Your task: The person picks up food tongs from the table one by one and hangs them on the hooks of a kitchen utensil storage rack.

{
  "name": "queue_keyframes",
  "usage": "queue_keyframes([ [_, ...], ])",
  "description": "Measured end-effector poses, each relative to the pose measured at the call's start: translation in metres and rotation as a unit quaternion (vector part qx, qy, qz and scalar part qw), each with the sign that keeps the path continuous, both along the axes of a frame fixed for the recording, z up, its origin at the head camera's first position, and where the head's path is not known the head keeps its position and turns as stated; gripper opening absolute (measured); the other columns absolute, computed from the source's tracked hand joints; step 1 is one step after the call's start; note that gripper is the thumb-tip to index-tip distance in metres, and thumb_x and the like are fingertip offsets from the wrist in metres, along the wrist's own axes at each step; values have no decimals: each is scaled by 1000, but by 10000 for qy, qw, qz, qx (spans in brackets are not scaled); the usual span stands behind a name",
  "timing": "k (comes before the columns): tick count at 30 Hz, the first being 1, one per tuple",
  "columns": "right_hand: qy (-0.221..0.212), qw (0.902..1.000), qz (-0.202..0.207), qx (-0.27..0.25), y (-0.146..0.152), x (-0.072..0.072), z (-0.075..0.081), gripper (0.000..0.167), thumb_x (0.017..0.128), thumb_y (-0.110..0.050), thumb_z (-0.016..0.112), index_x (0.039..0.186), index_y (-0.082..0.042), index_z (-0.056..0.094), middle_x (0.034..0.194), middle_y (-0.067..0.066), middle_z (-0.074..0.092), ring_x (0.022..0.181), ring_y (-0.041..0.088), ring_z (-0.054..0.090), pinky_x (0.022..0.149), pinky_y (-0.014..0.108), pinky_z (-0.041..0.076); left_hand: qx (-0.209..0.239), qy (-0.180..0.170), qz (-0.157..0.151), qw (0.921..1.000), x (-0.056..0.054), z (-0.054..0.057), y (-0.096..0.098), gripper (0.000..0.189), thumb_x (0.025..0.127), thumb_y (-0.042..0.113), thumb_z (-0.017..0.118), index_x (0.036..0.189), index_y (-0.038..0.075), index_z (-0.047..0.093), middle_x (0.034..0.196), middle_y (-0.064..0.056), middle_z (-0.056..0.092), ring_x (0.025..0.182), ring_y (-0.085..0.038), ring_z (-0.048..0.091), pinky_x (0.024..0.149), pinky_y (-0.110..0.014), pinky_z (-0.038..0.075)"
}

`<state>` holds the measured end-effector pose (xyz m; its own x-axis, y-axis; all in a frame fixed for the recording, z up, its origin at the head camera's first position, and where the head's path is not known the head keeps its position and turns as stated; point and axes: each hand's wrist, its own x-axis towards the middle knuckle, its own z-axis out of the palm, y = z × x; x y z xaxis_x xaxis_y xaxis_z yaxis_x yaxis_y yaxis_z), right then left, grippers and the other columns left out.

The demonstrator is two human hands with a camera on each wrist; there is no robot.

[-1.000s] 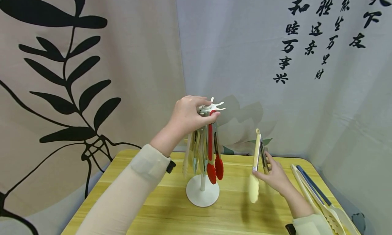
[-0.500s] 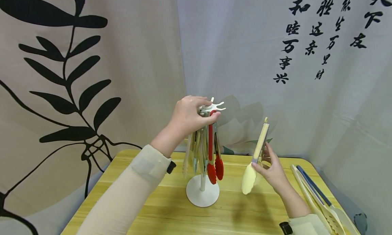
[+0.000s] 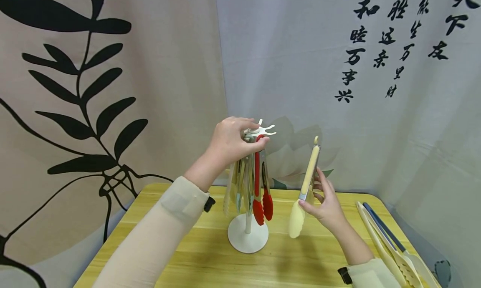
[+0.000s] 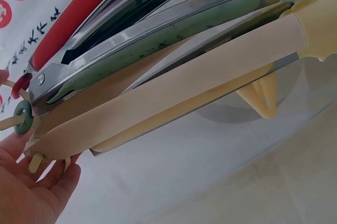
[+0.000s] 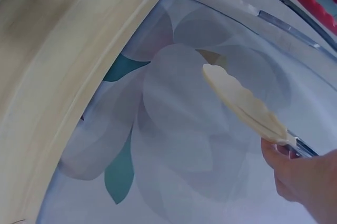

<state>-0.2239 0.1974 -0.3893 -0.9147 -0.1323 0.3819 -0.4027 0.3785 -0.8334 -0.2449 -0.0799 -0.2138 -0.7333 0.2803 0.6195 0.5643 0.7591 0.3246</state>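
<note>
At the top of a white hook stand (image 3: 248, 240) my left hand (image 3: 233, 140) grips the hooked head, fingers over it and thumb in front. Red tongs (image 3: 257, 175) and several other tongs hang below that hand. The left wrist view shows green-handled tongs (image 4: 168, 39) and beige-handled tongs (image 4: 179, 81) hooked by their end loops. To the right of the stand, my right hand (image 3: 325, 204) holds cream-tipped tongs (image 3: 310, 169) raised over the table, loop end up and tips slanting down to the left. Fingers and thumb press the two arms close together.
Several utensils lie at the wooden table's (image 3: 203, 254) right edge, among them a blue-handled one (image 3: 383, 227) and beige tongs (image 3: 403, 263). Behind the table hangs a printed cloth (image 3: 285, 71) with black plant shapes and characters.
My right hand has squeezed the cream-tipped tongs' spread arms together, raised their loop end and brought them left towards the stand. My left hand has kept its grip on the stand.
</note>
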Motion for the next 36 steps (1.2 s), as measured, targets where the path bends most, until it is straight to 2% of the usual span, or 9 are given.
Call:
queue_keyframes([
  [4, 141, 9999, 100, -3, -6, 0, 3, 104, 77, -9, 76, 154, -19, 7, 141, 18, 28, 121, 29, 38, 99, 47, 40, 69, -94, -23, 9999, -1, 0, -2, 39, 76, 46, 69, 104, 17, 74, 118, 3, 67, 110, -18, 60, 93, -35, 46],
  [8, 313, 9994, 153, 51, -13, 2, 8, 106, 74, -8, 78, 153, -20, 9, 140, 18, 29, 120, 29, 39, 99, 52, 38, 92, -190, -53, 9998, -1, 0, -2, 41, 77, 46, 69, 106, 18, 74, 120, 3, 67, 112, -18, 58, 94, -36, 45],
  [16, 611, 9972, 324, 273, -25, 4, 18, 109, 71, -8, 81, 153, -26, 12, 138, 16, 32, 118, 29, 40, 99, 54, 40, 150, -198, -65, 9997, -2, -1, -5, 41, 76, 46, 70, 106, 18, 74, 119, 6, 67, 111, -17, 58, 94, -35, 45],
  [26, 1046, 9909, 390, 754, -39, 5, 23, 115, 62, -14, 87, 153, -19, 16, 136, 17, 37, 115, 28, 44, 91, 53, 46, 154, -179, -61, 9997, -1, -2, -5, 42, 76, 48, 69, 107, 19, 74, 119, 3, 67, 112, -17, 58, 94, -37, 46],
  [33, 1179, 9887, 351, 856, -46, 9, 31, 116, 62, -19, 87, 152, -31, 14, 134, 13, 38, 115, 24, 43, 92, 51, 46, 149, -133, -94, 9998, -2, -2, -4, 42, 76, 47, 69, 107, 18, 74, 119, 3, 67, 112, -17, 58, 96, -37, 45],
  [36, 1288, 9870, 365, 892, -49, 10, 35, 117, 61, -20, 87, 152, -32, 14, 133, 12, 39, 115, 23, 43, 92, 51, 45, 150, -145, -86, 9997, -1, -1, -4, 42, 76, 47, 70, 107, 18, 74, 119, 4, 67, 112, -16, 58, 96, -37, 45],
])
